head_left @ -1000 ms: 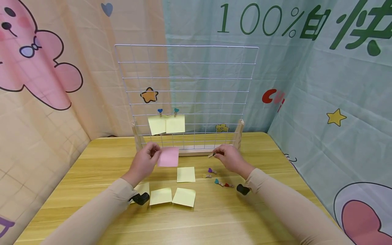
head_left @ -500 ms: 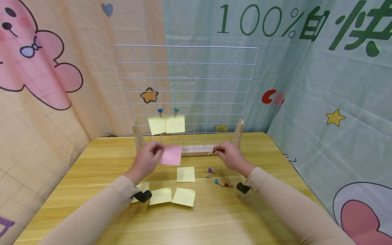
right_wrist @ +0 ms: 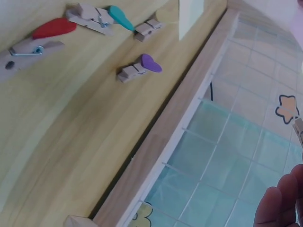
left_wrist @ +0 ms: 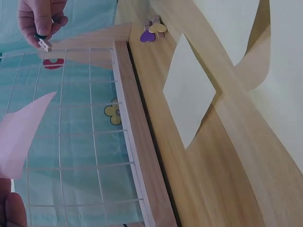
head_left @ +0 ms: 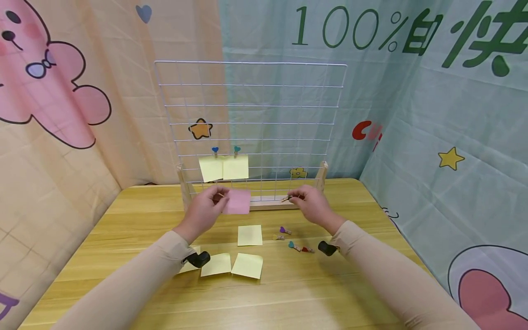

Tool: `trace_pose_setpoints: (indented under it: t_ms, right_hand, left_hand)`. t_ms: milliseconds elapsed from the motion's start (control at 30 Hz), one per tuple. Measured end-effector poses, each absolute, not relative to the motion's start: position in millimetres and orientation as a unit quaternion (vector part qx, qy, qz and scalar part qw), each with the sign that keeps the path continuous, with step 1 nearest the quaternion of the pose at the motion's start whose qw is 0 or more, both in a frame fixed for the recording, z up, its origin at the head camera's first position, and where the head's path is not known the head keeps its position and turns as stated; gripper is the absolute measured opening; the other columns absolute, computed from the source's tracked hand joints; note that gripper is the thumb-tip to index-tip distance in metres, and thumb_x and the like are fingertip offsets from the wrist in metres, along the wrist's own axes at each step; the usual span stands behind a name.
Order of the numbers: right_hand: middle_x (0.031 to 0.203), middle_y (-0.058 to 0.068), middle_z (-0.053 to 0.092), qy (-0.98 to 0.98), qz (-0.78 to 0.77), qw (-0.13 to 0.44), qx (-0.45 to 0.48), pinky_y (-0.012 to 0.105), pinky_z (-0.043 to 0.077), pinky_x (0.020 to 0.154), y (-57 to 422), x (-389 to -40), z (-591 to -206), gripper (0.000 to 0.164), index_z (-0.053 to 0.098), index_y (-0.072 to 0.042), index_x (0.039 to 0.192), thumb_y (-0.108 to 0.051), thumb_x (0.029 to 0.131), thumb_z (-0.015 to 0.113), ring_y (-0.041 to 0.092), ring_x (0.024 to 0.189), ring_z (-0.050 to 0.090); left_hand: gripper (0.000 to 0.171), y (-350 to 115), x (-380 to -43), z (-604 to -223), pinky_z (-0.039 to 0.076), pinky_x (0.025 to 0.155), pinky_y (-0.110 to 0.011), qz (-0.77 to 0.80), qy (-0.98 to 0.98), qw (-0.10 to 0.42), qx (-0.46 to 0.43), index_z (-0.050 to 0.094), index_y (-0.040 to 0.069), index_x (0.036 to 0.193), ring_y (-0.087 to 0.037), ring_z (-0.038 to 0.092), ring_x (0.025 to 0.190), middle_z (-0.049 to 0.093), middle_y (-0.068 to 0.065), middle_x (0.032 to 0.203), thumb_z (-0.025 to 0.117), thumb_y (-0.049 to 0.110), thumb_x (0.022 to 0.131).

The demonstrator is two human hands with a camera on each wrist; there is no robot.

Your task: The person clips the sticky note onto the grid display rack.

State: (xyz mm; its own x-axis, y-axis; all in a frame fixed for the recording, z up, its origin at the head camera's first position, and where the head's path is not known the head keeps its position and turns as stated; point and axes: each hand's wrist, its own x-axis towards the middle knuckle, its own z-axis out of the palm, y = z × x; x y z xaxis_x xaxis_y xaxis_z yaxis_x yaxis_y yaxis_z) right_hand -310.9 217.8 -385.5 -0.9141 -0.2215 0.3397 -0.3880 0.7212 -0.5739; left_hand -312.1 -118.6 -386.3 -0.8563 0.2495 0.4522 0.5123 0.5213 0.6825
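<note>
My left hand (head_left: 205, 210) pinches a pink sticky note (head_left: 238, 201) by its left side, held in front of the wire grid rack (head_left: 262, 198). In the left wrist view the pink note (left_wrist: 21, 135) curls at one corner. To the right, my right hand (head_left: 312, 207) grips a small wooden clothespin (head_left: 285, 199) between thumb and fingers. In the right wrist view only the tip of that clothespin (right_wrist: 298, 128) shows at the edge. Two yellow sticky notes (head_left: 235, 167) hang side by side on the rack, under a blue heart clothespin (head_left: 215, 151) and a teal heart clothespin (head_left: 237, 150).
Several yellow sticky notes lie on the table (head_left: 313, 293), one sticky note (head_left: 249, 235) nearest the rack. Heart clothespins lie right of it: purple clothespin (right_wrist: 139, 67), yellow clothespin (right_wrist: 154, 27), teal clothespin (right_wrist: 97, 19) and red clothespin (right_wrist: 35, 47). Printed curtains (head_left: 416, 183) hang around the table.
My left hand has moved right and up with the pink sticky note, nearer the rack. My right hand has risen slightly, the clothespin still in its fingers.
</note>
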Motion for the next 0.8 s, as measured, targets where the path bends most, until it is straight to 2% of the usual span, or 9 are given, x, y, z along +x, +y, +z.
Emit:
trace_pose_setpoints:
  t_ms: [167, 467, 800]
  right_hand:
    - [0.113, 0.011, 0.074, -0.921, 0.332, 0.124, 0.164, 0.04, 0.06, 0.082, 219, -314, -377, 0.02, 0.078, -0.005, 0.117, -0.015, 0.104, 0.067, 0.026, 0.099, 0.071]
    - [0.112, 0.01, 0.074, -0.92, 0.324, 0.144, 0.166, 0.035, 0.056, 0.075, 216, -318, -362, 0.02, 0.08, -0.006, 0.115, -0.018, 0.104, 0.067, 0.022, 0.091, 0.068]
    - [0.111, 0.009, 0.074, -0.918, 0.328, 0.161, 0.157, 0.036, 0.056, 0.075, 210, -324, -352, 0.021, 0.079, -0.007, 0.117, -0.019, 0.105, 0.067, 0.022, 0.088, 0.065]
  left_hand:
    - [0.022, -111, -315, -379, 0.061, 0.08, -0.031, -0.431, -0.862, 0.14, -0.227, 0.069, 0.008, 0.126, -0.024, 0.072, 0.101, 0.072, -0.009, 0.118, 0.067, 0.013, 0.104]
    - [0.026, -95, -326, -365, 0.062, 0.088, -0.041, -0.435, -0.861, 0.141, -0.223, 0.067, 0.006, 0.13, -0.027, 0.071, 0.107, 0.07, -0.01, 0.123, 0.066, 0.012, 0.104]
    - [0.029, -80, -337, -350, 0.062, 0.09, -0.042, -0.462, -0.851, 0.125, -0.217, 0.064, 0.007, 0.134, -0.029, 0.07, 0.112, 0.069, -0.011, 0.127, 0.065, 0.009, 0.105]
